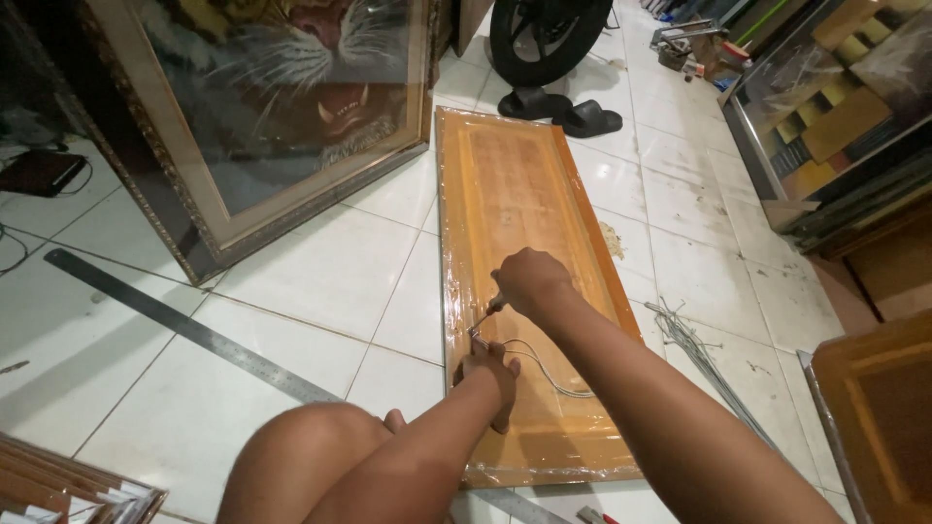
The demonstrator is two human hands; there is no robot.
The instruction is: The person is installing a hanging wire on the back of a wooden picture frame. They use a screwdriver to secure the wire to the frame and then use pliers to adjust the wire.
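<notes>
A long orange wooden panel (515, 204) wrapped in clear plastic lies on the white tiled floor. My right hand (529, 281) grips a small tool with a metal tip (493, 305) pointed down at the panel's left edge. My left hand (490, 374) presses on the panel just below, fingers pinching a small metal fitting (478, 333). A thin grey wire (544, 364) loops from that fitting across the panel. My bare knee (311, 456) is at the bottom of the view.
A large framed tiger picture (282, 107) leans at the left. A long steel ruler (184, 325) lies on the tiles. A bundle of wires (699, 349) sits right of the panel. Black sandals (563, 109) and a tyre (544, 34) are beyond; another orange panel (879, 417) is at right.
</notes>
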